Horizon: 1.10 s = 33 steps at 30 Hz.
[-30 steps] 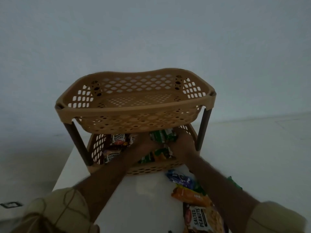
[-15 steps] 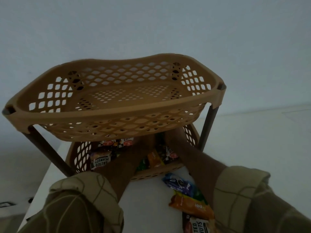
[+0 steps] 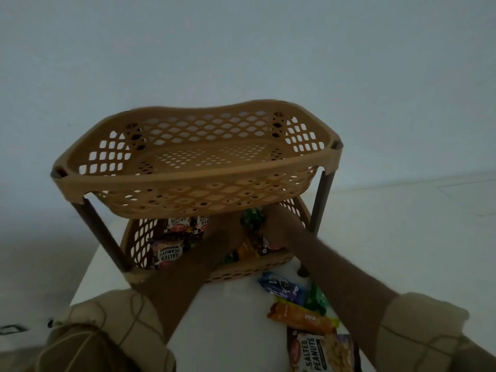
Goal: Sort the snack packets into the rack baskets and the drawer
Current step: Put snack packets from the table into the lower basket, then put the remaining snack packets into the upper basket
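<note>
— In the middle of the frame, what's under that upper basket?

— Both my hands, reaching into the lower basket of the tan rack. My left hand comes in from the lower left, my right hand from the lower right. The upper basket has nothing in it that I can see, and its front wall covers my fingertips.

— Are you holding anything?

— I can't tell, for either hand. A green packet shows between them, right at the edge of the upper basket, and my right hand is just beside it. Whether my fingers are spread or closed around it is hidden.

— What's already in the lower basket?

— Toward its left, a salted peanuts packet lying upside down to me, with two more like it behind. Between my forearms sits an orange packet among some dark ones I can't read.

— And still outside?

— At the lower right of the frame, on the white table, a loose pile: a blue biscuit packet nearest the rack, a green wrapper beside it against my right forearm, an orange bar below those, and a big peanuts bag at the bottom edge. The dark rack legs stand on that same table, against a plain pale wall.
</note>
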{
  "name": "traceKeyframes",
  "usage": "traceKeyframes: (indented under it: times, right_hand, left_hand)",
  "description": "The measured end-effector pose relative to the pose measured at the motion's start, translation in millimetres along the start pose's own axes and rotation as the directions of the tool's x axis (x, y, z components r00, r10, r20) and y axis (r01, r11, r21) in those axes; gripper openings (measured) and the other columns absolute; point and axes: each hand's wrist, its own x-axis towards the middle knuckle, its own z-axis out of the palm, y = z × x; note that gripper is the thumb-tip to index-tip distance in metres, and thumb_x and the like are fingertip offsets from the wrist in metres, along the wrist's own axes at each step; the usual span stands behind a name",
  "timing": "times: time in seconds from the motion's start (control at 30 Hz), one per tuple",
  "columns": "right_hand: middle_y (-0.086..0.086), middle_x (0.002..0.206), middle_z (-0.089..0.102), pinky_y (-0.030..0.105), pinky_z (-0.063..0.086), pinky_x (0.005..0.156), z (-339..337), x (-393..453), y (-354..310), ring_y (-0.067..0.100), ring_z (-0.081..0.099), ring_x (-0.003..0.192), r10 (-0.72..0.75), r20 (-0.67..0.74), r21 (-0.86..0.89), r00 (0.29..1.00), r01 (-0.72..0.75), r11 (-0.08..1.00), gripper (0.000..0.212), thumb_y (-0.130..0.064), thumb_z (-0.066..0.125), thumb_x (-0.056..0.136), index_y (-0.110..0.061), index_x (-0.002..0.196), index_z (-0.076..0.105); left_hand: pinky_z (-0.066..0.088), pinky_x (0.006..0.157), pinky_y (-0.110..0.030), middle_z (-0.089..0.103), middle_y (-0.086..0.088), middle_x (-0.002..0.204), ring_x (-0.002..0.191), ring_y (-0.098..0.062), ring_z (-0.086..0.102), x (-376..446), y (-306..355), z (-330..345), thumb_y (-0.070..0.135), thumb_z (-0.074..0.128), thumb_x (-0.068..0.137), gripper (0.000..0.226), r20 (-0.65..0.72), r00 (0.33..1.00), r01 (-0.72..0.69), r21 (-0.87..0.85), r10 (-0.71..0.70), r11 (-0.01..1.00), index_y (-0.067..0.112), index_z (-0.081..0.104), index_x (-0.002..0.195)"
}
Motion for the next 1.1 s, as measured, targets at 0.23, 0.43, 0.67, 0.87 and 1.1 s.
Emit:
traceKeyframes:
  times: [0.23, 0.43, 0.67, 0.87, 1.1]
  right_hand:
    - [0.005, 0.119, 0.063, 0.036, 0.052, 0.089, -21, -91, -11, 0.022, 0.058, 0.108, -0.213, -0.195, 0.047, 0.958, 0.226, 0.973, 0.027, -0.025, 0.054, 0.089, -0.017, 0.113, 0.065]
    - [0.004, 0.112, 0.066, 0.031, 0.05, 0.086, -12, -171, -1, 0.022, 0.061, 0.101, -0.235, -0.256, 0.11, 0.938, 0.27, 0.957, 0.026, -0.02, 0.058, 0.088, -0.019, 0.112, 0.067]
    - [0.004, 0.118, 0.063, 0.028, 0.042, 0.09, 1, -228, 34, 0.019, 0.056, 0.107, -0.145, -0.199, 0.188, 0.969, 0.183, 0.965, 0.037, -0.027, 0.066, 0.087, -0.023, 0.123, 0.064]
    - [-0.006, 0.127, 0.051, 0.028, 0.043, 0.101, 13, -270, 39, 0.011, 0.051, 0.118, -0.312, 0.108, 0.183, 0.944, 0.29, 0.939, 0.058, -0.03, 0.075, 0.081, -0.035, 0.134, 0.053]
    - [-0.005, 0.148, 0.03, 0.029, 0.026, 0.113, 33, -303, 4, 0.012, 0.027, 0.136, -0.427, 0.533, 0.019, 0.731, 0.494, 0.869, 0.08, -0.029, 0.078, 0.074, -0.036, 0.143, 0.038]
  left_hand:
    - [0.042, 0.102, -0.036, 0.06, -0.006, 0.132, 0.123, -0.026, 0.051, -82, -16, -24, 0.035, 0.061, 0.088, 0.043, -0.173, 0.969, -0.19, -0.054, 0.178, 0.98, 0.016, 0.063, 0.126]
    - [0.043, 0.095, -0.031, 0.068, -0.005, 0.11, 0.105, -0.024, 0.06, -174, -30, -26, 0.024, 0.069, 0.084, 0.021, -0.326, 0.92, -0.258, -0.091, 0.216, 0.962, 0.015, 0.072, 0.103]
    - [0.04, 0.093, -0.021, 0.067, 0.007, 0.107, 0.105, -0.011, 0.06, -261, -69, -12, 0.029, 0.071, 0.086, 0.02, -0.294, 0.944, -0.212, -0.202, 0.148, 0.956, 0.02, 0.073, 0.103]
    - [0.04, 0.093, -0.014, 0.063, 0.018, 0.11, 0.104, 0.001, 0.056, -327, -106, 9, 0.031, 0.068, 0.088, 0.018, -0.044, 0.995, -0.1, -0.315, 0.091, 0.944, 0.029, 0.069, 0.106]
    - [0.042, 0.074, -0.006, 0.062, 0.028, 0.105, 0.095, 0.006, 0.056, -369, -130, 9, 0.037, 0.079, 0.078, 0.03, 0.182, 0.975, -0.047, -0.38, 0.125, 0.924, 0.045, 0.064, 0.103]
